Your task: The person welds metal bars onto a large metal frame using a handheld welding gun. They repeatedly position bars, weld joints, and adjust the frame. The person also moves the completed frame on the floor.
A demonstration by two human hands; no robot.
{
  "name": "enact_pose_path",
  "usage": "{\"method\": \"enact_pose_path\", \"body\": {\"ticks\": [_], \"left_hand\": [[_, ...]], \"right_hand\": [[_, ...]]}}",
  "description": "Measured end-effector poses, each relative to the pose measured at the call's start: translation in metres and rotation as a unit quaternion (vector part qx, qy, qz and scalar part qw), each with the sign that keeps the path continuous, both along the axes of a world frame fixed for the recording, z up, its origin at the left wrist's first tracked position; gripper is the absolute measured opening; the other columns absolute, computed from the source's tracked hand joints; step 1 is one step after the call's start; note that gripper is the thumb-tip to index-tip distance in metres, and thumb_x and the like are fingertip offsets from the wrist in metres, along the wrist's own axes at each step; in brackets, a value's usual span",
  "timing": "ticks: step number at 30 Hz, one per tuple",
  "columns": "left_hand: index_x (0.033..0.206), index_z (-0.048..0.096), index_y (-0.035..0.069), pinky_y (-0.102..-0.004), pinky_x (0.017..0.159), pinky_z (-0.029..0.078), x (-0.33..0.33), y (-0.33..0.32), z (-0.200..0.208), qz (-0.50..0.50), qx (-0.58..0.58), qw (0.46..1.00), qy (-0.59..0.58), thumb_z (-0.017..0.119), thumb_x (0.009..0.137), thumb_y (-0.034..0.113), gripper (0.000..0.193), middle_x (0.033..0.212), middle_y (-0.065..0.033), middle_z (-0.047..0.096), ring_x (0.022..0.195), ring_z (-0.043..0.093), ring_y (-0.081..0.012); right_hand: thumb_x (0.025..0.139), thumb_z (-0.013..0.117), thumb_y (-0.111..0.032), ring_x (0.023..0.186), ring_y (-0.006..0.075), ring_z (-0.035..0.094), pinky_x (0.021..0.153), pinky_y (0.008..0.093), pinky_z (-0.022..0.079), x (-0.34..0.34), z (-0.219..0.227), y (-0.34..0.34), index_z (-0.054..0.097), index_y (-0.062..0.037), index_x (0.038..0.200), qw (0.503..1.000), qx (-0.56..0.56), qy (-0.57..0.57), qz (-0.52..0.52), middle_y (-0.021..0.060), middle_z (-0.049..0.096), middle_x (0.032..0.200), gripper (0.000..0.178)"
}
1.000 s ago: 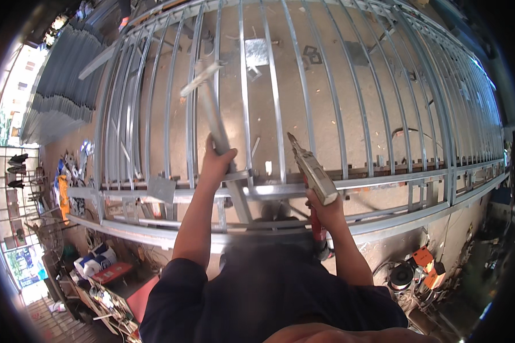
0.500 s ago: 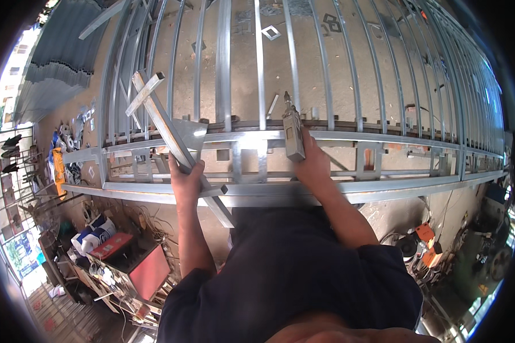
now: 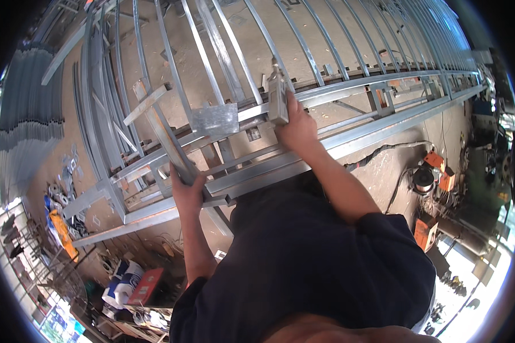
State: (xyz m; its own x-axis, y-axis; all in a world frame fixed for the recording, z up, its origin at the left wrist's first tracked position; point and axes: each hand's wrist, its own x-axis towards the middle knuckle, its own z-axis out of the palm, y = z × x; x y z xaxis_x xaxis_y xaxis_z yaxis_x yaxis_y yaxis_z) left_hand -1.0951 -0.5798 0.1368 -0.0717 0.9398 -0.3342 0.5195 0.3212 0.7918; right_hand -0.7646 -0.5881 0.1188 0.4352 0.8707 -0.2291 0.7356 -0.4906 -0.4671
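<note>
My left hand (image 3: pixel 187 191) is closed around a long square steel tube (image 3: pixel 167 137) with short crosspieces at its two ends. It slants over the near rails of a large steel frame (image 3: pixel 257 171). My right hand (image 3: pixel 298 128) grips a boxy grey hand tool (image 3: pixel 277 100) with a narrow nose pointing away from me, above the frame's rail. Its exact kind I cannot make out. Between the two hands, a flat rectangular metal plate (image 3: pixel 214 120) lies across the rail, just right of the tube.
Long parallel bars (image 3: pixel 303 43) of the frame run away from me. Corrugated grey sheets (image 3: pixel 31 120) are stacked at far left. A red box (image 3: pixel 146 287) stands near left. Orange equipment (image 3: pixel 435 161) with a wire spool (image 3: pixel 423 179) and cables sits on the floor at right.
My view has turned, so the frame now slants up to the right. The metal plate, partly behind the tube before, now shows whole beside it. Both hands keep their holds.
</note>
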Motion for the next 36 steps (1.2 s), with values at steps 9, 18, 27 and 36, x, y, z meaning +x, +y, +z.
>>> {"method": "enact_pose_path", "body": {"ticks": [9, 18, 27, 36], "left_hand": [[0.158, 0.030, -0.002, -0.0374, 0.099, 0.052, -0.029, 0.022, 0.002, -0.037, -0.006, 0.999, 0.013, 0.082, 0.078, 0.023, 0.099, 0.132, -0.0253, 0.063, 0.115, 0.065, -0.0297], [0.159, 0.027, -0.004, -0.0364, 0.099, 0.050, -0.004, 0.033, -0.023, -0.063, -0.029, 0.998, 0.005, 0.085, 0.076, 0.024, 0.105, 0.130, -0.0254, 0.062, 0.111, 0.065, -0.0307], [0.157, 0.030, -0.007, -0.0369, 0.104, 0.048, 0.028, 0.053, -0.014, -0.135, -0.044, 0.989, 0.046, 0.084, 0.078, 0.024, 0.101, 0.142, -0.0270, 0.055, 0.122, 0.061, -0.0317], [0.158, 0.030, -0.005, -0.0366, 0.097, 0.052, 0.047, 0.070, -0.004, -0.073, -0.031, 0.996, -0.027, 0.085, 0.078, 0.025, 0.101, 0.133, -0.0248, 0.062, 0.116, 0.065, -0.0294]], "right_hand": [[0.093, 0.058, -0.012, 0.113, 0.0401, 0.068, 0.087, 0.0482, 0.061, 0.035, -0.066, 0.032, 0.023, -0.0057, 0.154, 0.982, -0.126, -0.143, -0.012, 0.0255, 0.055, 0.136, 0.071], [0.098, 0.053, -0.017, 0.122, 0.0356, 0.062, 0.087, 0.0475, 0.059, 0.047, -0.103, 0.010, 0.030, -0.0049, 0.157, 0.963, -0.132, -0.232, 0.035, 0.0193, 0.052, 0.144, 0.065], [0.091, 0.060, -0.014, 0.140, 0.0382, 0.045, 0.112, 0.0466, 0.044, 0.058, -0.099, -0.012, 0.022, -0.0061, 0.162, 0.973, -0.090, -0.196, 0.084, 0.0216, 0.044, 0.151, 0.081], [0.084, 0.069, -0.012, 0.134, 0.0404, 0.048, 0.111, 0.0486, 0.043, 0.052, -0.038, -0.016, 0.042, -0.0108, 0.152, 0.994, 0.025, -0.075, 0.073, 0.0204, 0.049, 0.145, 0.073]]}}
